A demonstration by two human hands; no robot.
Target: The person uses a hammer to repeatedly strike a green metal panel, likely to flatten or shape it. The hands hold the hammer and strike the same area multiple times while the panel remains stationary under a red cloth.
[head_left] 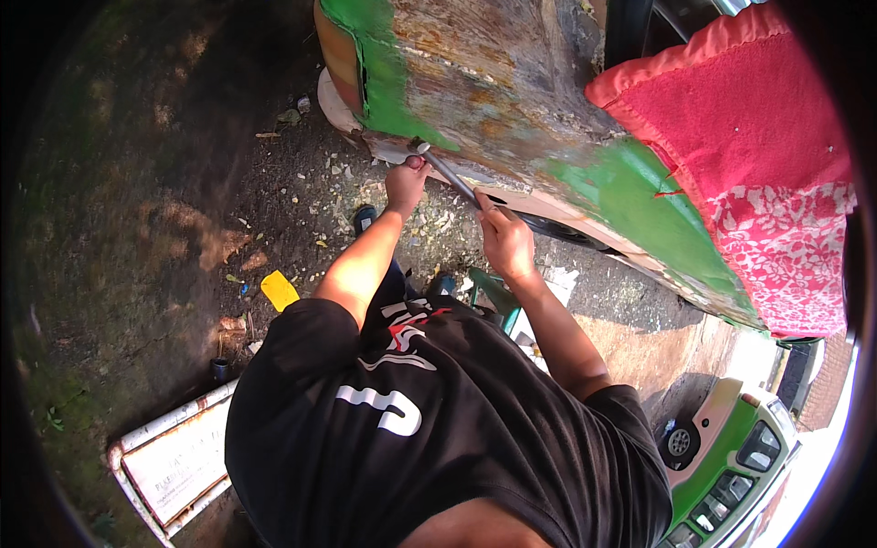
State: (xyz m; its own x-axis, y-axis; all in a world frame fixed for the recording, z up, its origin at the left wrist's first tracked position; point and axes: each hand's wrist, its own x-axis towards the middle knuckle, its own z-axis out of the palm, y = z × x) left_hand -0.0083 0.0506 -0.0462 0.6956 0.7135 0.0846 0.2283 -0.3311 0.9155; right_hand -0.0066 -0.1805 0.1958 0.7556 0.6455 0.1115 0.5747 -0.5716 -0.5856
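At upper centre, a hammer (454, 180) close beside my left grip (406, 189)

What worries me most is a glancing blow. The hammer's head lies right by the lower edge of the worn green vehicle body (484, 87), and my left fingers sit just below it. If the head skidded off that edge, or my aim drifted a little, I would likely catch my own thumb. The edge looks rough, so a slip of the left hand could also mean a scrape. Flaked debris (429, 215) is scattered over the ground near my shoes (364, 218); if I shifted weight on it, poor footing might throw a swing wide.

As for the grips: my right grip (508, 241), near the middle of the frame, is closed around the lower end of the hammer's handle, which slants from there up and left to the head. My left grip is curled at the body's lower edge, fingers mostly hidden from this angle; whether it pinches the edge, holds some small piece or is simply clenched, I can't make out.
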